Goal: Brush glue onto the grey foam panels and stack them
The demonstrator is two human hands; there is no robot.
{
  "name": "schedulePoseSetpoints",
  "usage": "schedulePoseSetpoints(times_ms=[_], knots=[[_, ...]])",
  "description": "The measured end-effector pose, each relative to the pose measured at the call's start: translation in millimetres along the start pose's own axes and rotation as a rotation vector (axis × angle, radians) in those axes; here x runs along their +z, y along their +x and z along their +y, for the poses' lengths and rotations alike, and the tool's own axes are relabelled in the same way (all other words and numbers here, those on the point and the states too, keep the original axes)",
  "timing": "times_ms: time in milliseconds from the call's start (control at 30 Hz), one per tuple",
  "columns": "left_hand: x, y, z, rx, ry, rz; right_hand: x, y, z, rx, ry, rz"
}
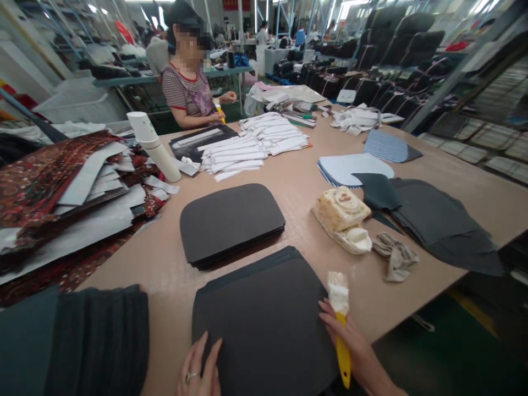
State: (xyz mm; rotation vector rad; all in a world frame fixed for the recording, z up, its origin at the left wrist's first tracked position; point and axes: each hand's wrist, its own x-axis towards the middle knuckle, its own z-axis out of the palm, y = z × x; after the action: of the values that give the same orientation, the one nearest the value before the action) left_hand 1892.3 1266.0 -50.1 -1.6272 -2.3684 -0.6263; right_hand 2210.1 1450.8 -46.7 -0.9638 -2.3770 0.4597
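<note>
A dark grey panel with rounded corners lies in front of me on top of dark green material. My left hand, wearing a ring, rests on its left near corner with the fingers apart. At the panel's right edge, my right hand holds a yellow-handled brush against the palm, its white-coated bristles pointing away from me, while the fingertips touch the panel's edge. Just beyond is a neat stack of similar dark panels. A glue-crusted container stands to the right beside a crumpled brown cloth.
Dark green folded pieces lie at the near left, patterned fabric behind them. White strips, a white cylinder and dark sheets are on the table. Across it, a person holds another yellow brush.
</note>
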Motion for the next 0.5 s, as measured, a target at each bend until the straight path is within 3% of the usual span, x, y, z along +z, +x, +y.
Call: schedulePoseSetpoints(times_ms=[100, 267, 400, 500], knots=[[-1.3, -8.1, 1.6, 0.045, -0.049, -0.004, 3.3, -6.0, 12.6, -0.003, -0.067, 0.116], [-12.4, -13.4, 19.1, -0.064, 0.014, -0.041, -4.4, 2.5, 21.1, -0.013, -0.134, 0.204], [-26.6, -6.0, 32.7, -0.100, 0.010, -0.105, 8.0, 36.7, 2.4, -0.093, -0.120, 0.141], [-31.4, -2.8, 36.1, -0.103, 0.011, -0.059, 28.7, 58.9, -5.8, -0.152, -0.113, 0.072]])
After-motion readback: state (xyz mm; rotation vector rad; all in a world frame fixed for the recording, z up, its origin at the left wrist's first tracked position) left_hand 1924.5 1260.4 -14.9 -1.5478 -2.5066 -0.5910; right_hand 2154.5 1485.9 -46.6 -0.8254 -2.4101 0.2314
